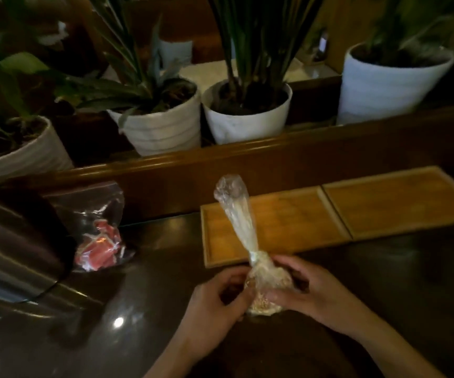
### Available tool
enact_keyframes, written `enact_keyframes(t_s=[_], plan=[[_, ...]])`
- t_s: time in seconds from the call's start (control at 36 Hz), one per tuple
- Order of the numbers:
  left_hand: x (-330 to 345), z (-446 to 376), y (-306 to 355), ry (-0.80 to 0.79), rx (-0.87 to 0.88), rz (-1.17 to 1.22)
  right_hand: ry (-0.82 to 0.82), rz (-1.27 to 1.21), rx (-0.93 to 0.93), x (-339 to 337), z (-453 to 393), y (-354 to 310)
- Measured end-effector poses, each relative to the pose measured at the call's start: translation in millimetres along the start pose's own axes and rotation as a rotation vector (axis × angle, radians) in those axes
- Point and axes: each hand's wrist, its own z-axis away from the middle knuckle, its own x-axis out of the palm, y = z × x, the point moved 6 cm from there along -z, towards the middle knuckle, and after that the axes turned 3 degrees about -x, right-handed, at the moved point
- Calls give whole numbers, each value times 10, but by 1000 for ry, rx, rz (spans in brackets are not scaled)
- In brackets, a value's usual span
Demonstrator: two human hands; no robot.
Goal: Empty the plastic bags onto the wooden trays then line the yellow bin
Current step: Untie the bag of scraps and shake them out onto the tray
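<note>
Far left on the dark counter (144,301) we've got a shiny metal thing (10,249), can't tell what it is tbh, and just beside it a clear bag w/ red stuff (99,236), untouched. No yellow bin in view. Center: our left hand (215,298) and right hand (302,287) both have their grip closed around the tied bag of tan bits (264,279), its twisted neck sticking up. Behind it the near wooden tray (288,225), then the second tray (400,197) on the right, both bare. So we're prob on bag one, still knotted. Next imo: undo the tie at the neck, then tip over the near tray.
</note>
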Motion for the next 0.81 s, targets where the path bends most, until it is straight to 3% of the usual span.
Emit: enact_keyframes(t_s=[0.39,0.47,0.61,0.81], plan=[[177,43,191,-75,148,-226,99,108,-73,-207,185,45],[159,60,243,7,233,-292,140,115,-119,-237,160,14],[88,104,405,292,519,-542,161,147,-135,-217,106,8],[175,14,461,322,572,-729,116,182,-144,-176,43,-11]])
